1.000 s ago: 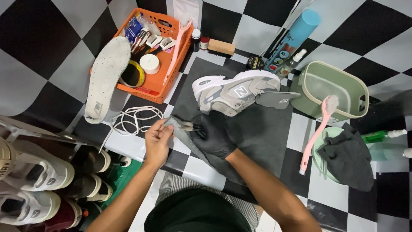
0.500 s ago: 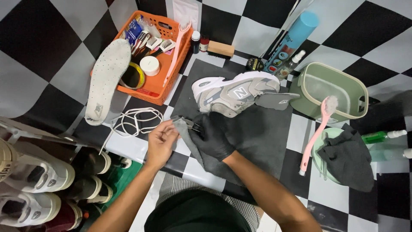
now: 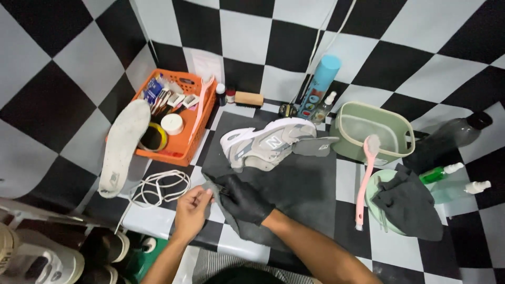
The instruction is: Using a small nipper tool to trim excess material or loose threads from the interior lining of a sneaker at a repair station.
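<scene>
My bare left hand (image 3: 192, 208) pinches the near-left edge of a grey cloth (image 3: 239, 229) that lies over the front of a dark mat (image 3: 305, 184). My right hand (image 3: 243, 200), in a black glove, grips the same cloth right beside the left fingers, and the two hands touch. A grey and white sneaker (image 3: 268, 142) lies on its side on the mat just beyond the hands. A loose coil of white laces (image 3: 158, 186) lies left of my left hand.
A white insole (image 3: 123, 147) leans on an orange basket (image 3: 181, 152) of small supplies. At right are a green basin (image 3: 376, 131), a pink brush (image 3: 365, 179), a dark rag (image 3: 407, 205) and spray bottles (image 3: 452, 173). Shoes (image 3: 42, 257) sit on a rack at bottom left.
The view has tilted up, so everything sits lower in the frame. Both hands stay together on the grey cloth, with the fingers shifted only a little.
</scene>
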